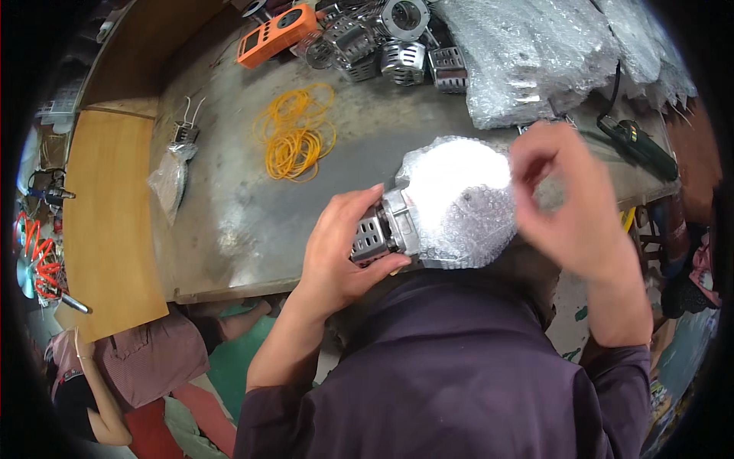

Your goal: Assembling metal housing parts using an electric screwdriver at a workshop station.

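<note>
My left hand [336, 245] is wrapped around the slotted metal housing [369, 237] of a part, thumb below and fingers above. A cast metal collar [399, 222] joins that housing to a broad round head covered in bubble wrap [466, 206], which shines brightly on top. The part is held at the table's near edge, in front of my body. A bit of yellow shows by my left thumb tip. My right hand [569, 199] is at the right edge of the wrapped head, fingers curled and smeared by motion; whether anything is in them cannot be made out.
Thin yellow rubber bands [297, 149] lie on the metal table [229, 145]. Farther back are an orange meter-like box [277, 34], several slotted metal housings [403, 63] and bubble-wrapped parts [527, 57]. A small wrapped part [176, 164] lies left; a dark green tool [638, 145] lies right. Another person [145, 359] is at lower left.
</note>
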Available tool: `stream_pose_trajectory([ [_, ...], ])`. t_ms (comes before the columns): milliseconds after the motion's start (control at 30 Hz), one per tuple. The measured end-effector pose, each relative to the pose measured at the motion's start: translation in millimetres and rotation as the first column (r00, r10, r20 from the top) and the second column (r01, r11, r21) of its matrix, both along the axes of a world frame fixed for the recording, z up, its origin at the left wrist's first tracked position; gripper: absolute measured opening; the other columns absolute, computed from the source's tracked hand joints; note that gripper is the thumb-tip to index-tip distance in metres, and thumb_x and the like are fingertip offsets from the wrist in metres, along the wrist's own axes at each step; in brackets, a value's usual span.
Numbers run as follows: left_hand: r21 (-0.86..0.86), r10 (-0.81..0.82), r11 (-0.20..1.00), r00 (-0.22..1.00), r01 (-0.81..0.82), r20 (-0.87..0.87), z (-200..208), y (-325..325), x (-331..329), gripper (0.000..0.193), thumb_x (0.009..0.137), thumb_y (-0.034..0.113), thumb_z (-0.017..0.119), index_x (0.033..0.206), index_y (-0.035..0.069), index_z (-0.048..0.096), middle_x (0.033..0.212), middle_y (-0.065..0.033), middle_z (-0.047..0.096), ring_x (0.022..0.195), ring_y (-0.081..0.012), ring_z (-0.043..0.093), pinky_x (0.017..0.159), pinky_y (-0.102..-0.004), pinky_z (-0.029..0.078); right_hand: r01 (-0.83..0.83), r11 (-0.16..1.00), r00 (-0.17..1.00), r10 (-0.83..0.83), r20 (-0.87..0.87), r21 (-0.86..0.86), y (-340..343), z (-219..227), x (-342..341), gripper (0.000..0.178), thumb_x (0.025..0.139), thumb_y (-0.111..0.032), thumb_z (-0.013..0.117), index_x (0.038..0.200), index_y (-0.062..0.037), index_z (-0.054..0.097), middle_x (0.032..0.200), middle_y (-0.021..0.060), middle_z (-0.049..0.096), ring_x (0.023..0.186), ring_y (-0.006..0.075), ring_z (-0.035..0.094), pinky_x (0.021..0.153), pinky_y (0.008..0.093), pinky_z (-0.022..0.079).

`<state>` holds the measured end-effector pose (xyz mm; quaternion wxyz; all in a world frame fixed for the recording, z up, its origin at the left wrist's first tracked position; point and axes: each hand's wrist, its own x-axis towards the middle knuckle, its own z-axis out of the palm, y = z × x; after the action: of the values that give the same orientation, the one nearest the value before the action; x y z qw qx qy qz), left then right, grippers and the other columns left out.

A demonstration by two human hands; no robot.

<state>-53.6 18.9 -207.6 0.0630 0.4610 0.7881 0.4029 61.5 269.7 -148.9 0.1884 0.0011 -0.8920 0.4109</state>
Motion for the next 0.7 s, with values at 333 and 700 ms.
stream_pose_trajectory([
  [333,0.036,-0.006,0.999,0.999,0.005,0.036,1.9,-8.7,-6.4,0.078,0.061,0.016,0.087,0.130,0.004,0.051,0.121,-0.0157,0.058,0.111,-0.0362,0.056,0.094,-0.0431,0.046,-0.318,0.945,0.947,0.320,-0.014,0.075,-59.5,-35.7,-34.4,0.035,0.074,-0.001,0.068,0.106,-0.0041,0.053,0.089,0.0144,0.058,0.083,0.0361,0.059,0.069,0.0460,0.047],
  [700,0.188,-0.087,0.979,0.994,0.072,0.070,-6.8,-4.5,13.4,0.082,0.061,0.008,0.084,0.132,0.000,0.046,0.117,-0.0173,0.055,0.111,-0.0363,0.054,0.093,-0.0422,0.046,-0.253,0.967,0.964,0.255,0.069,-0.040,-62.5,-45.4,-5.5,0.028,0.074,0.013,0.060,0.096,-0.0004,0.049,0.084,0.0112,0.053,0.070,0.0231,0.055,0.064,0.0322,0.046],
])
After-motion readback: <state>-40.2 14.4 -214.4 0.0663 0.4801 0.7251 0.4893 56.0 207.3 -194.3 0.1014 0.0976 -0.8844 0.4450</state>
